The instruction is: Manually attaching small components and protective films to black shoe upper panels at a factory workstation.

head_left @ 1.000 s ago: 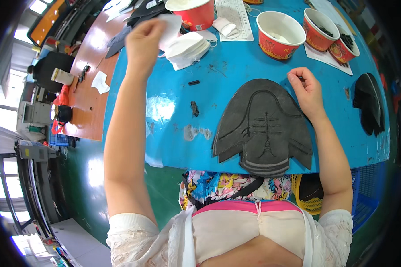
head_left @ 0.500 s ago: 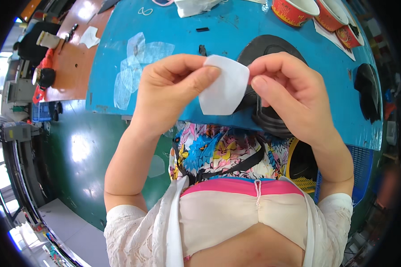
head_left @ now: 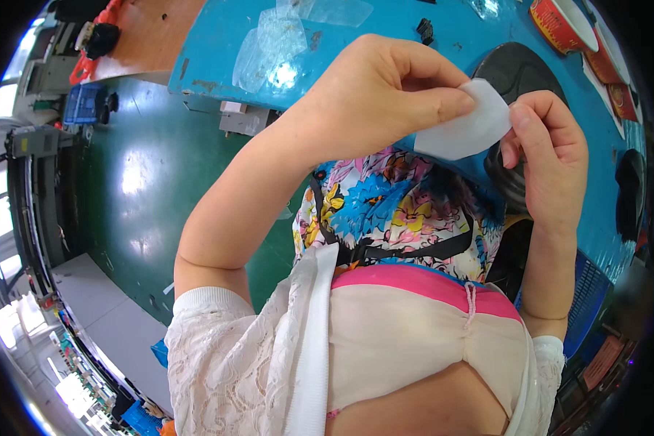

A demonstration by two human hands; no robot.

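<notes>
White sheet piece (head_left: 466, 129): pinched between left hand (head_left: 385, 94) fingertips and right hand (head_left: 548, 156) fingertips, above the blue table (head_left: 385, 29); long axis runs fingertip to fingertip, rising rightward.

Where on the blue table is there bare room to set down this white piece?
Bare blue table shows between the clear plastic sheets and the small black clip. The right side is crowded: dark shoe sole, red bowls. Both hands, left hand and right hand, pinch the white piece.
</notes>
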